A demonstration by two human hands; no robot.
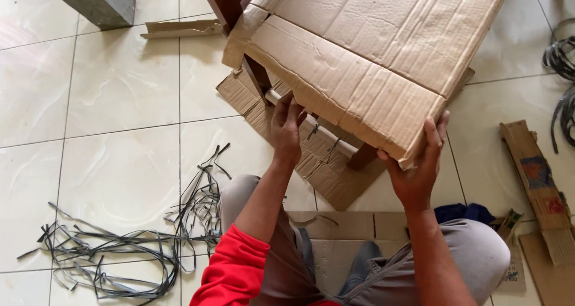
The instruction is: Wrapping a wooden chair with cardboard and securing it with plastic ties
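A large brown cardboard sheet wraps over a dark wooden piece of furniture, whose legs stick out below it. My left hand reaches under the sheet's front edge, fingers curled on a cardboard-wrapped part with grey strapping. My right hand grips the sheet's lower right corner, thumb on top. More flattened cardboard lies on the floor beneath the furniture. I sit on the floor with knees bent, in grey trousers and a red sleeve.
A tangle of grey plastic strapping lies on the white tiles at lower left. A cardboard strip and a grey post are at upper left. Cardboard scraps and dark cables are at right.
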